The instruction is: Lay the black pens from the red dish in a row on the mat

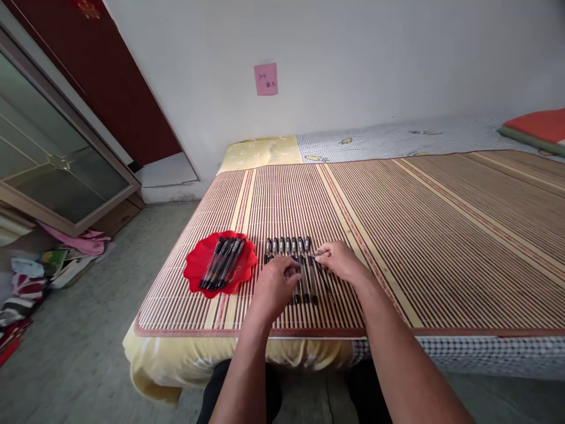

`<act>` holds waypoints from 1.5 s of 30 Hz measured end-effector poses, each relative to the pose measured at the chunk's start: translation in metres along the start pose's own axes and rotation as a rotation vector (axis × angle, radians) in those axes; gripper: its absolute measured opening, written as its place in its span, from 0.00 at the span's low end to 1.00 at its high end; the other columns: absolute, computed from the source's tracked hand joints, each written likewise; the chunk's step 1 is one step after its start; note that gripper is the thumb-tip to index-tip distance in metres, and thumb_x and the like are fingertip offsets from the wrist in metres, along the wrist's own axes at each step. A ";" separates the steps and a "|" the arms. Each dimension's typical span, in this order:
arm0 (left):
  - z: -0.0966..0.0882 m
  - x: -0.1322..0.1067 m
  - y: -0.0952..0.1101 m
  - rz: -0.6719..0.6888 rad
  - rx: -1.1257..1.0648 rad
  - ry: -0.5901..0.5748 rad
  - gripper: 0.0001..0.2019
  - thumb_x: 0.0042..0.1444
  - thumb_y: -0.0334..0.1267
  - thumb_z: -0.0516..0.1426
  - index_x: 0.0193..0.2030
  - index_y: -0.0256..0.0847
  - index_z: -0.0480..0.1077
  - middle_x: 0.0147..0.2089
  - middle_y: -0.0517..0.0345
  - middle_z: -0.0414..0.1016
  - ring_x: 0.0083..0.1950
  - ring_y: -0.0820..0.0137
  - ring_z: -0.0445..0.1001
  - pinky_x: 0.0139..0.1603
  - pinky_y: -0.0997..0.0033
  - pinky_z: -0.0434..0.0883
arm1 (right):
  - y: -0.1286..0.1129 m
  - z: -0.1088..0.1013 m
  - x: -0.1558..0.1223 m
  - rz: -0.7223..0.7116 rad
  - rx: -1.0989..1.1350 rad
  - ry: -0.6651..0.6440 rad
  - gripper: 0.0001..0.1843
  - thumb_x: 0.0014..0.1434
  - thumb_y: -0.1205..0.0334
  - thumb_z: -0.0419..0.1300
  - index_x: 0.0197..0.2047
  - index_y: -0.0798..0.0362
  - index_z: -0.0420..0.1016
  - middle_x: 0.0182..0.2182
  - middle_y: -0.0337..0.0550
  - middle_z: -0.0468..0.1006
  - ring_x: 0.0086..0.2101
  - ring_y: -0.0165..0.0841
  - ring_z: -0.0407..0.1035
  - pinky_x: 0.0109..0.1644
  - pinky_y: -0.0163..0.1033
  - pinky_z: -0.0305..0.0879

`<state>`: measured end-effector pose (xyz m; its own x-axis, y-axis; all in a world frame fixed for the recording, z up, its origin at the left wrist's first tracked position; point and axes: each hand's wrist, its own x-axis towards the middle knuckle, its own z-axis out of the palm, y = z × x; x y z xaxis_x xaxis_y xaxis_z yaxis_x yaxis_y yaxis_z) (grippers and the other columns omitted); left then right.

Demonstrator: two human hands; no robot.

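Several black-capped pens (307,244) lie side by side in a row on a striped bamboo mat (379,235), caps toward the wall and clear barrels toward me. Over the left and middle of the row hovers my left hand (276,282), its fingers loosely curved and the thumb apart, hiding part of the barrels. At the row's right end, my right hand (339,260) pinches a dark pen (321,272), which lies at a slant and is partly covered by the fingers. Left of the row, a red scalloped plate (194,274) holds more black pens (223,264) in a bunch.
The mat covers a bed with a yellow sheet (260,152) at its left end. Folded orange and green cloth (536,126) lies at the far right. A pink note (265,79) is on the wall. A glass-paned cabinet door (57,159) and clothes (22,294) are at left.
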<state>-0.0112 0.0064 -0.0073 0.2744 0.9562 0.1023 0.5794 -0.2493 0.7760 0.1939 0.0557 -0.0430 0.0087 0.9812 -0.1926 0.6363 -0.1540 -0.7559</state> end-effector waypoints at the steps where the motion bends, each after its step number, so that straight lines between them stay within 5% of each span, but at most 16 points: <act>1: 0.002 -0.001 0.002 0.051 0.098 -0.042 0.06 0.56 0.29 0.62 0.40 0.40 0.77 0.41 0.55 0.78 0.44 0.64 0.73 0.48 0.63 0.70 | 0.000 -0.001 -0.001 0.008 -0.037 -0.008 0.03 0.58 0.67 0.64 0.35 0.56 0.80 0.27 0.43 0.81 0.28 0.32 0.75 0.31 0.34 0.63; 5: 0.014 -0.002 0.011 0.180 0.406 -0.184 0.11 0.54 0.31 0.66 0.44 0.42 0.78 0.47 0.53 0.76 0.52 0.56 0.69 0.51 0.56 0.70 | -0.002 -0.002 -0.003 0.032 -0.184 -0.019 0.05 0.55 0.66 0.68 0.29 0.54 0.77 0.24 0.40 0.79 0.25 0.31 0.72 0.28 0.34 0.57; 11: 0.028 -0.002 0.016 0.210 0.524 -0.262 0.09 0.55 0.34 0.66 0.44 0.44 0.78 0.51 0.53 0.76 0.58 0.54 0.66 0.51 0.54 0.69 | -0.009 0.003 -0.006 0.050 -0.255 -0.024 0.06 0.52 0.67 0.68 0.26 0.53 0.76 0.23 0.41 0.78 0.25 0.32 0.72 0.27 0.35 0.55; 20: 0.025 -0.002 0.014 0.188 0.543 -0.234 0.09 0.54 0.36 0.67 0.43 0.42 0.78 0.49 0.54 0.76 0.55 0.55 0.67 0.50 0.54 0.69 | -0.014 0.007 -0.007 0.080 -0.215 -0.039 0.07 0.54 0.68 0.66 0.27 0.53 0.74 0.20 0.41 0.77 0.21 0.32 0.71 0.24 0.34 0.53; 31: 0.019 -0.001 0.014 0.203 0.454 -0.246 0.11 0.54 0.31 0.66 0.45 0.41 0.80 0.49 0.54 0.78 0.55 0.56 0.67 0.57 0.55 0.70 | -0.001 0.011 -0.003 0.097 -0.003 -0.097 0.06 0.59 0.69 0.63 0.30 0.53 0.73 0.19 0.39 0.77 0.21 0.32 0.76 0.21 0.30 0.61; 38: 0.010 0.002 0.005 0.200 0.418 -0.116 0.10 0.58 0.29 0.62 0.46 0.40 0.80 0.52 0.52 0.79 0.57 0.58 0.68 0.61 0.54 0.69 | 0.006 0.004 -0.004 0.064 0.039 -0.163 0.07 0.58 0.72 0.61 0.29 0.53 0.71 0.18 0.38 0.76 0.21 0.32 0.75 0.21 0.31 0.65; 45: 0.012 0.002 0.003 0.237 0.393 -0.135 0.12 0.58 0.27 0.62 0.47 0.41 0.80 0.54 0.53 0.79 0.61 0.58 0.68 0.64 0.55 0.68 | -0.005 0.001 -0.009 0.094 0.132 -0.213 0.07 0.58 0.73 0.59 0.30 0.54 0.72 0.18 0.37 0.76 0.21 0.32 0.75 0.23 0.31 0.67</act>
<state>0.0002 0.0060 -0.0122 0.5158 0.8442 0.1461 0.7282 -0.5219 0.4442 0.1900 0.0473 -0.0385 -0.1090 0.9175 -0.3825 0.5345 -0.2703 -0.8008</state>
